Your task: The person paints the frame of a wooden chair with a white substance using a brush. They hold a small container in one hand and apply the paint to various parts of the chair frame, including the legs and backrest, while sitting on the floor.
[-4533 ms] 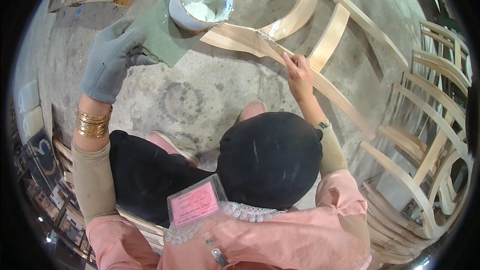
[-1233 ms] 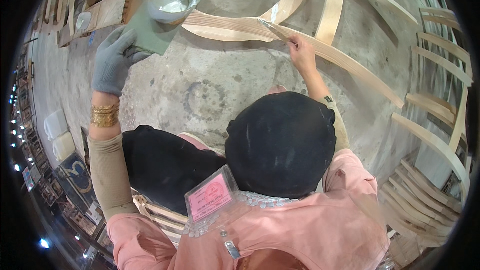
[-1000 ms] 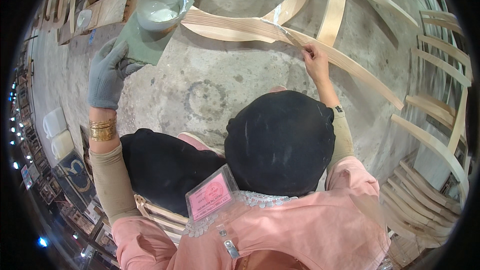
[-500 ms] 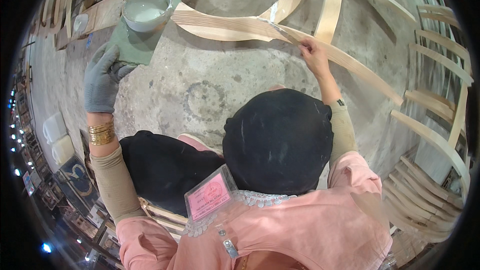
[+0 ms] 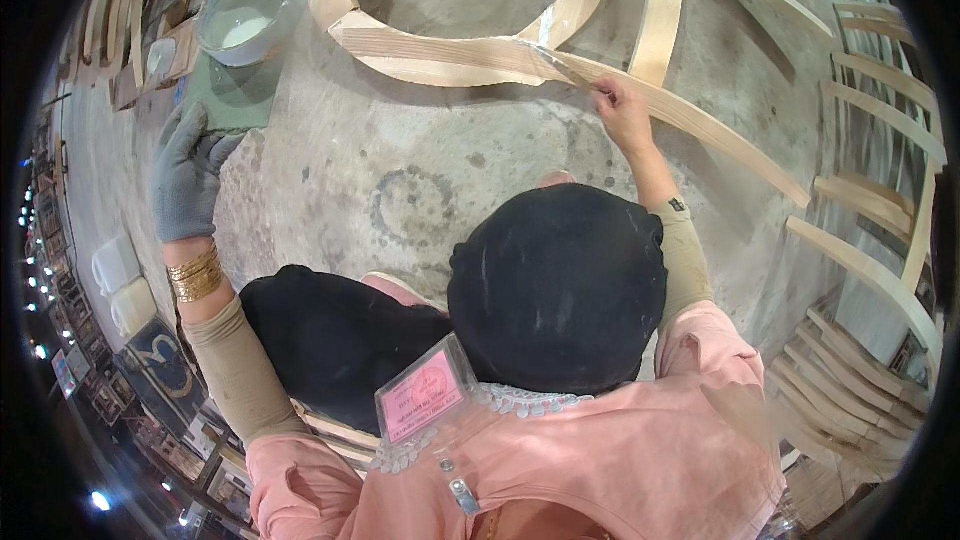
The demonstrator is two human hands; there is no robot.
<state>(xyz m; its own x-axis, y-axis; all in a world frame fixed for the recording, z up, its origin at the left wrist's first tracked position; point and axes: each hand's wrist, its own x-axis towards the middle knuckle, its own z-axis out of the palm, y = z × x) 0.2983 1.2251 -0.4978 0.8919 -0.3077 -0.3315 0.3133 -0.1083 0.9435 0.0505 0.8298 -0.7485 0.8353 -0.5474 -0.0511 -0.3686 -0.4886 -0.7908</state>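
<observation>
In a grey knitted glove, my left hand (image 5: 188, 180) grips the near edge of a flat green board (image 5: 238, 100). On or against the board's far part stands a clear round tub (image 5: 240, 48) with pale white paste inside. My bare right hand (image 5: 624, 110) pinches a thin, narrow tool (image 5: 568, 67), whose exact kind I cannot make out. Its tip lies along a joint of the pale wooden frame (image 5: 450, 62), close to a white smear (image 5: 547, 25) on the wood. The frame has a rounded opening and a long curved leg (image 5: 715, 135) reaching right.
Curved wooden parts (image 5: 865, 260) are stacked and leaning along the right. More wood strips (image 5: 125, 20) stand at the far left. White plastic jugs (image 5: 122, 285) sit on the left side of the concrete floor (image 5: 400, 210). My knees in black (image 5: 560, 285) fill the near middle.
My left hand has moved left, carrying the board and tub away from the frame. My right hand has shifted slightly left, with the tool still at the joint.
</observation>
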